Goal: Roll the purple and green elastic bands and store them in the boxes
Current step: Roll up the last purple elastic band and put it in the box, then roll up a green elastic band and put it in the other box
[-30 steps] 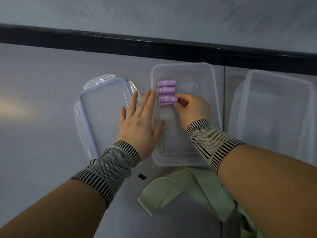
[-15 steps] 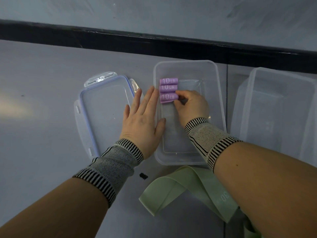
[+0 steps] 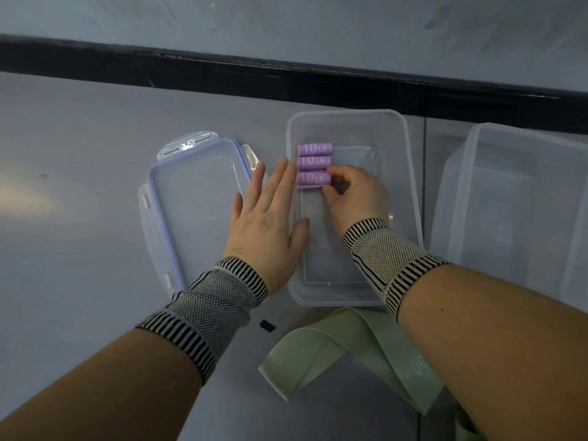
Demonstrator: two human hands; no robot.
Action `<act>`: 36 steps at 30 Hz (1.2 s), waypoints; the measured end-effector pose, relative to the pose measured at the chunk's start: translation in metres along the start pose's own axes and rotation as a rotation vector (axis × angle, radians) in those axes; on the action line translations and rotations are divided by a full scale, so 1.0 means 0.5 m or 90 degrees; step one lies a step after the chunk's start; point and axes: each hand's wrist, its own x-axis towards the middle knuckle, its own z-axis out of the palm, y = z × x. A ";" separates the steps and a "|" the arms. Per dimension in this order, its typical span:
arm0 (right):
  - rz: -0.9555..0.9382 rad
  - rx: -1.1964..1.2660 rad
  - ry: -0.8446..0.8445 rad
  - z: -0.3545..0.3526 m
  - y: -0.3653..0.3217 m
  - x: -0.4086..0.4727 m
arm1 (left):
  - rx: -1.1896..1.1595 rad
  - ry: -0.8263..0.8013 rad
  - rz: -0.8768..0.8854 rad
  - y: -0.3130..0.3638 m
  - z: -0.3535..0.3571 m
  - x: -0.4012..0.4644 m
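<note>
A clear lid (image 3: 197, 214) with a blue seal lies flat on the grey desk (image 3: 79, 249), just to the outer side of the left hand (image 3: 267, 224). That hand lies flat with its fingers straight and close together, spread over the lid's near edge and the left wall of the clear box (image 3: 410, 173); its thumb reaches over the box rim. It holds nothing.

Just beyond the left fingertips, inside the box at its far left corner, three rolled purple bands (image 3: 313, 165) marked "10 LB" lie side by side, touching one another. The right hand (image 3: 353, 195) is inside the box, its fingers curled and pinching the right end of the nearest purple roll (image 3: 311, 179). Both wrists wear mesh cuffs with black and white stripes.

On the desk nearer than both hands, under the right forearm, lies an unrolled green band (image 3: 343, 345), looped flat just outside the near wall of the box. A small black speck (image 3: 267, 326) sits on the desk beside the green band's left end. To the outer side of the right hand stands a second clear box (image 3: 515, 218), well apart from the purple rolls.
</note>
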 end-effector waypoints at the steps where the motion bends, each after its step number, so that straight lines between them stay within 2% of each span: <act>1: -0.001 0.000 -0.001 0.000 0.000 0.000 | -0.001 0.001 0.001 -0.001 0.000 0.000; 25: 0.033 0.030 -0.011 -0.029 -0.025 -0.014 | -0.028 0.002 0.011 -0.004 0.001 0.000; 32: 0.012 0.043 -0.039 -0.094 -0.051 -0.065 | -0.022 -0.035 -0.011 0.025 -0.038 -0.015; 36: -0.011 0.068 -0.045 -0.146 -0.054 -0.126 | -0.043 -0.019 0.024 0.065 -0.046 -0.061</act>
